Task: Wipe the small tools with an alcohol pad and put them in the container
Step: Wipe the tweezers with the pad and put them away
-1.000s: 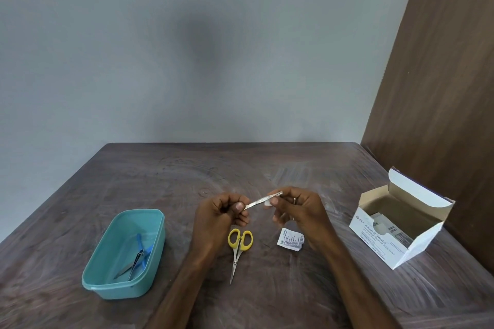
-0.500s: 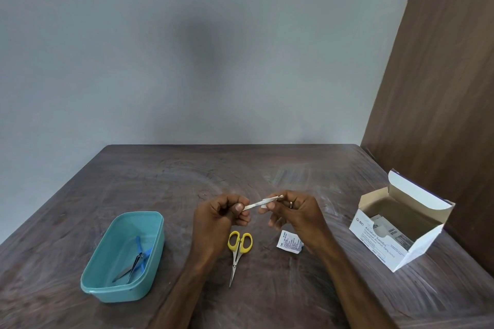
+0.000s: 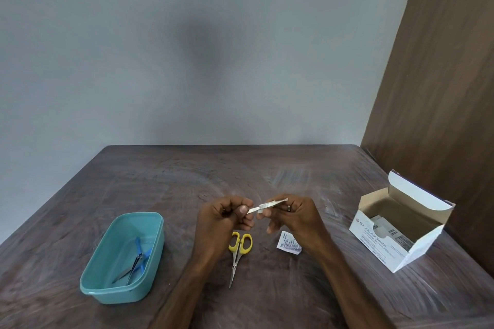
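Mid-task view, head camera. The left hand [image 3: 227,218] pinches the near end of a slim metal tool, apparently a nail file [image 3: 267,205], between thumb and curled fingers and holds it clear of the worktop [image 3: 267,168]. The right hand [image 3: 292,215] closes its fingertips round the far part of the same file; a small pale scrap at those fingertips is probably the alcohol pad [image 3: 264,211], though it is too small to make out with certainty. The file slopes up from the left hand toward the right, and the step in hand appears to be the wiping of this tool.

Just below the left hand, flat on the worktop, lie yellow-handled scissors [image 3: 238,251], blades shut and pointing toward the person; they have yet to be placed in the container, and whether they have been wiped cannot be told. Below the right hand lies a torn pad wrapper [image 3: 289,244], partly hidden by the wrist.

Well to the left of the left hand stands the teal container [image 3: 107,294], already holding a steel nail clipper [image 3: 135,266] and a blue-handled tool [image 3: 141,252], crossed against each other. Well to the right of the right hand stands the open box of alcohol swabs [image 3: 374,238], flap raised, sachets visible inside.

Judged progress: two tools put away, one under the pad, one left; somewhat past halfway.
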`<state>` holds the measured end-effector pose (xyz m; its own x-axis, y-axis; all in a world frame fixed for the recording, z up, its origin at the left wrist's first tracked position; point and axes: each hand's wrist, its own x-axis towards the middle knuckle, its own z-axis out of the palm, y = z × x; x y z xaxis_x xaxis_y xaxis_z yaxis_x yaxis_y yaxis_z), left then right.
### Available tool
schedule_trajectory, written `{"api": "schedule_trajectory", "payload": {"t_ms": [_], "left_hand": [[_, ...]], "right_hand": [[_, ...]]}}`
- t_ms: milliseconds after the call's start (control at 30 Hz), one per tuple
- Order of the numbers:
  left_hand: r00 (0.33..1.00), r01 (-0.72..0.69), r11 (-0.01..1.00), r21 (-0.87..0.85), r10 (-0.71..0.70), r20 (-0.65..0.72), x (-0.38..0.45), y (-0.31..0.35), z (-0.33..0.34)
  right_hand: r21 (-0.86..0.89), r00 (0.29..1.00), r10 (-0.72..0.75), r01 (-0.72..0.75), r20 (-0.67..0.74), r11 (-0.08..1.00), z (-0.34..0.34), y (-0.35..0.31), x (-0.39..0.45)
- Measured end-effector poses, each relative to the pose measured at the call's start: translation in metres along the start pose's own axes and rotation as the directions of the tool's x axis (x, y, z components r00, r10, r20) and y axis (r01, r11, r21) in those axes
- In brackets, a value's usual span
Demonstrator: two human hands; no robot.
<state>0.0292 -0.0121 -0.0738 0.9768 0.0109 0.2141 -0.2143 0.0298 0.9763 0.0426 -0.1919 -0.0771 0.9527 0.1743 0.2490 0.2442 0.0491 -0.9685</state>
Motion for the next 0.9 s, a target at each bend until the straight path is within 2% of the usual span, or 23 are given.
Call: {"api": "schedule_trajectory", "payload": {"t_ms": [367,900], "left_hand": [[1.0,0.017,1.0,-0.006,-0.017,0.02,-0.0043,0.0014,0.005],[1.0,-0.022,0.999,0.027,0.022,-0.005,-0.0036,0.0008,0.0063]], "right_hand": [[-0.05,0.999,0.01,-0.009,0.031,0.999,0.0094,-0.0012,-0.0023],[-0.04,0.998,-0.03,0.028,-0.052,0.999,0.0055,-0.0018,-0.0016]]}}
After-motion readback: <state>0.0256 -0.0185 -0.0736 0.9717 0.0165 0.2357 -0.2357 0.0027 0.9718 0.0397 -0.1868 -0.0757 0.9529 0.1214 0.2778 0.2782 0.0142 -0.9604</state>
